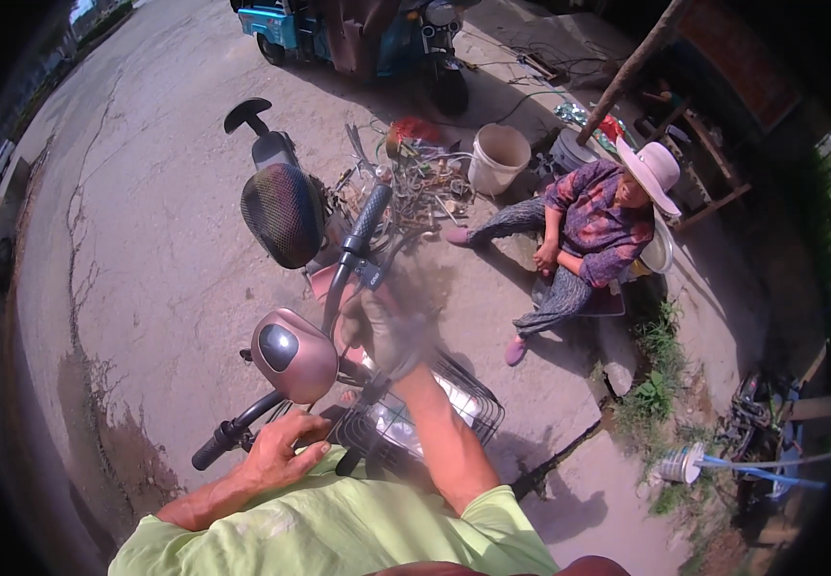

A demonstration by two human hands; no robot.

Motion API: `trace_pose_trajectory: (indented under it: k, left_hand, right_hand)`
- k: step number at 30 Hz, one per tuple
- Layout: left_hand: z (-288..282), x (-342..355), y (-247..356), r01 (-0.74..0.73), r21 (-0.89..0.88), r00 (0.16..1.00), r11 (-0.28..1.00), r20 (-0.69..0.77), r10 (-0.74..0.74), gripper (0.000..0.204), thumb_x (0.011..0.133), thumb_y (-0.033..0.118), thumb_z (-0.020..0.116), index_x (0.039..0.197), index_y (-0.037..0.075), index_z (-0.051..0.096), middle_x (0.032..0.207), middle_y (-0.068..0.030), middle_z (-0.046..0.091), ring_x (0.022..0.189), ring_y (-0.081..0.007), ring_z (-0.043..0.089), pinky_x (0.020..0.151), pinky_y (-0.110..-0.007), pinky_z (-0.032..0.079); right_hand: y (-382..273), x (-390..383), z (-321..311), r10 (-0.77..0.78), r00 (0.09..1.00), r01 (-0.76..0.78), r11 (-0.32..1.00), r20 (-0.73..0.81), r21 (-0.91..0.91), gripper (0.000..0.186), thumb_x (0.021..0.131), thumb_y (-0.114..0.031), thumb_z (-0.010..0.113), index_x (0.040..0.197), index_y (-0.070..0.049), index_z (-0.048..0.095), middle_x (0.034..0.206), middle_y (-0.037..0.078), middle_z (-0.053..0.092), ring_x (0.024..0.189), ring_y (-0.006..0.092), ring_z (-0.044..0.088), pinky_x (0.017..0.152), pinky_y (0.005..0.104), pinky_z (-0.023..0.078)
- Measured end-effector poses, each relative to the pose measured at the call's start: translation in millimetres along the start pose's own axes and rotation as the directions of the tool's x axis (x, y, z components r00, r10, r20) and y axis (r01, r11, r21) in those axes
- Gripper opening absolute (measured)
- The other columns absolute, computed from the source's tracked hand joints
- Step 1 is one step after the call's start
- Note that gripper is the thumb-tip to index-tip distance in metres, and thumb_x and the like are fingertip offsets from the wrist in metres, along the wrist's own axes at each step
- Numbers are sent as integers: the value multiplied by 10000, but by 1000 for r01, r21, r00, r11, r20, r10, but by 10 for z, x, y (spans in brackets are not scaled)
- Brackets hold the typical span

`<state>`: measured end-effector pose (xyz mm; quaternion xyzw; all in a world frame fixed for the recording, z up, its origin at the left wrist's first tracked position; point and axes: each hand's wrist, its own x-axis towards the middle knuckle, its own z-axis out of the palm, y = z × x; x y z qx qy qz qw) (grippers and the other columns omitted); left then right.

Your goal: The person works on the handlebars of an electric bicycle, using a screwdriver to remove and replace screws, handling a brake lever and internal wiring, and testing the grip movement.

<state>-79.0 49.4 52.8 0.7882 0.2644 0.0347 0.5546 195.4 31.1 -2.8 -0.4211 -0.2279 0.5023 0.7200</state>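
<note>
A pink electric scooter [308,370] stands right in front of me, its handlebar crossing the view and its round headlamp housing facing me. My left hand [286,449] is bare, with its fingers extended, beside the near handlebar grip [212,447]; nothing shows in it. Over the black wire basket [487,408] at the scooter's front, my right arm reaches toward the handlebar. The right hand [382,336] looks greyish, perhaps gloved, and is smeared by motion, so its fingers and anything in them are unclear. White, shiny material [446,401] lies in the basket.
A person in a pale wide-brimmed hat [655,165] sits low on the right, legs stretched toward the scooter. Beyond lie a heap of scrap pieces [434,182], a white bucket [499,158] and a blue three-wheeler [377,38]. A tin can [681,464] lies at the lower right.
</note>
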Motion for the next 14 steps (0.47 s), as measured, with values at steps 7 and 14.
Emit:
trace_pose_trajectory:
  k: [7,14]
  left_hand:
    - [0,-4,-112,-161,183,985,970,-31,170,301,965,161,758,1226,20,707,1075,-140,706,924,-280,724,797,-410,596]
    - [277,-247,-40,208,54,936,977,-302,-182,547,939,246,780,1432,88,601,1412,-205,608,1242,-353,652,985,-469,580]
  right_hand:
    - [583,230,-433,30,970,-142,875,241,463,426,1142,-477,545,1017,-101,702,630,-78,256,557,87,291,528,275,272]
    - [478,207,-366,126,985,-150,959,115,239,347,1096,-467,642,1086,-121,668,736,-35,505,643,118,499,606,300,479]
